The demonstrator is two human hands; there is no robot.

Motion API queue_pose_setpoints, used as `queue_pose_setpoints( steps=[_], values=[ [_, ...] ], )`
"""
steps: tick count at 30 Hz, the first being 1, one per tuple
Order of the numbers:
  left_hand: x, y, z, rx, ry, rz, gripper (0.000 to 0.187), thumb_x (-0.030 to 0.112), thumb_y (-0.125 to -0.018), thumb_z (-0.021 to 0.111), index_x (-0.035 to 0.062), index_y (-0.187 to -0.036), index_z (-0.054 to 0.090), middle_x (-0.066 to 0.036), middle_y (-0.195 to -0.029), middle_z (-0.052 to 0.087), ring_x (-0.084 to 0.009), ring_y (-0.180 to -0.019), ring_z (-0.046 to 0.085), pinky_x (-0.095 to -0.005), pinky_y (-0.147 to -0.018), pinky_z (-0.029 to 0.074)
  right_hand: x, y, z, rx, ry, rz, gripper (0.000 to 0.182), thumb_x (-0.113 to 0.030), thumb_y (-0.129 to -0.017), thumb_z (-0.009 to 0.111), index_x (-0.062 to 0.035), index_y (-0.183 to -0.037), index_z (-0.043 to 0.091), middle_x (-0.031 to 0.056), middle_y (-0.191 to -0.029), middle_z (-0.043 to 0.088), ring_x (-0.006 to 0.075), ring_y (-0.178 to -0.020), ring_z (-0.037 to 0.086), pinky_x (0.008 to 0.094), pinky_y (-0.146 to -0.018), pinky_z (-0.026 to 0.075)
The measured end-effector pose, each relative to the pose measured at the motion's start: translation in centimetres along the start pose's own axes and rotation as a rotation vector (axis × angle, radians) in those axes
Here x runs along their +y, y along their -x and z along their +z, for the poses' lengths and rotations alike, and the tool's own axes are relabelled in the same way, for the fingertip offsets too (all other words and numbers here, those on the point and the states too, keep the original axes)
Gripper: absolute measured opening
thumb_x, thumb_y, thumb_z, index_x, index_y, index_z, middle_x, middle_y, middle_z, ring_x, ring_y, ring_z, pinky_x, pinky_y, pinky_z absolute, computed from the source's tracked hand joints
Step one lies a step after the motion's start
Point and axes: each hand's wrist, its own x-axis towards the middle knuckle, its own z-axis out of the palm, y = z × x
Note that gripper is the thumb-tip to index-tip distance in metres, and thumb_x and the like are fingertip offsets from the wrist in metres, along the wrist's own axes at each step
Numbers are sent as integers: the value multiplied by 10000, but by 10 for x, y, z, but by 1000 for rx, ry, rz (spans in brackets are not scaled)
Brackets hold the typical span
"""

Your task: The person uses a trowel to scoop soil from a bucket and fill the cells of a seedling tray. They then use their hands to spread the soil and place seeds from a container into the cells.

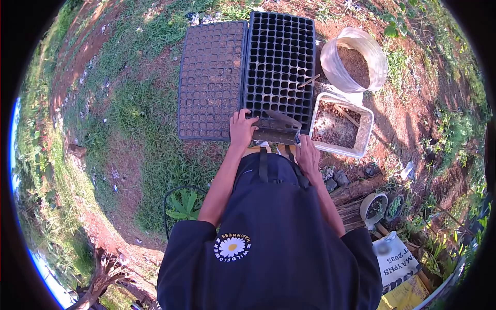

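Two black seedling trays lie side by side on the ground. The left tray has its cells filled with soil. The right tray has mostly empty cells, with soil along its near rows. My left hand rests on the near edge where the two trays meet, fingers spread on the soil. My right hand is closed on the handle of a small trowel, whose blade lies over the near rows of the right tray.
A white rectangular tub of soil mix with a stick in it sits right of the trays. Behind it stands a round clear bucket with soil. Stones, a log, small pots and printed bags lie at the lower right. Grass and bare red earth surround.
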Motion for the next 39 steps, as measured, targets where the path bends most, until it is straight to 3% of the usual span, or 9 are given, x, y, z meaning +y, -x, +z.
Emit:
queue_pose_setpoints(
  steps=[16,20,22,26,28,31,36,38,39],
  values=[
    [4,-2,-4,-2,16,-1,377,111,-677,814,157,-1049,775,-50,-1213,552,-264,-1137,492,-403,-955,404,4,-6,-7,-25,-12,60,299,-98,-889,631,-41,-1174,557,140,-1100,624,346,-924,648,437,-755,516],
    [3,-1,-3,-13,8,8,382,115,-688,812,146,-1066,770,-52,-1227,556,-275,-1132,502,-413,-948,408,9,-31,-41,183,-198,108,304,-135,-900,675,-28,-1154,547,162,-1029,619,308,-911,652,432,-731,500],
    [5,-3,-5,-32,3,-7,382,113,-685,811,135,-1064,769,-52,-1225,557,-276,-1130,503,-415,-945,406,2,-60,-80,209,-456,477,319,-164,-902,687,-26,-1155,550,146,-1020,632,225,-922,653,413,-708,505],
    [6,-3,-7,-35,11,-3,381,117,-684,814,137,-1062,770,-52,-1224,555,-274,-1128,499,-415,-930,403,60,-120,-111,502,-567,450,409,-190,-918,679,-37,-1255,503,169,-1094,681,137,-741,623,305,-645,545],
    [5,-4,-5,-35,3,-6,382,123,-680,817,141,-1059,771,-50,-1224,554,-272,-1126,498,-415,-927,402,28,-142,-168,329,-935,521,471,-198,-950,641,-19,-1333,434,192,-1168,664,169,-734,642,306,-638,575],
    [5,-2,-3,-22,-13,-6,381,123,-662,817,148,-1040,777,-45,-1212,550,-265,-1117,495,-406,-929,408,45,-160,-175,303,-1206,385,461,-253,-996,583,-48,-1367,401,179,-1188,670,187,-770,638,326,-681,564],
    [5,-2,-1,2,-20,-4,381,121,-646,816,155,-1024,783,-38,-1189,549,-256,-1111,494,-397,-939,415,20,-154,-126,354,-1157,463,452,-281,-1011,559,-61,-1376,406,163,-1195,661,193,-796,647,349,-728,571],
    [5,-3,-1,-3,-18,-1,381,127,-641,819,155,-1019,785,-36,-1180,549,-251,-1111,496,-396,-946,412,28,-155,-84,276,-607,290,461,-270,-955,620,-30,-1314,457,158,-1092,693,239,-760,669,346,-706,567],
    [5,-4,-2,-2,-19,0,381,127,-641,819,155,-1019,785,-36,-1180,549,-251,-1111,496,-396,-946,412,32,-158,-68,277,-608,290,461,-270,-955,620,-30,-1314,457,158,-1092,693,239,-760,669,346,-706,567]
  ],
)
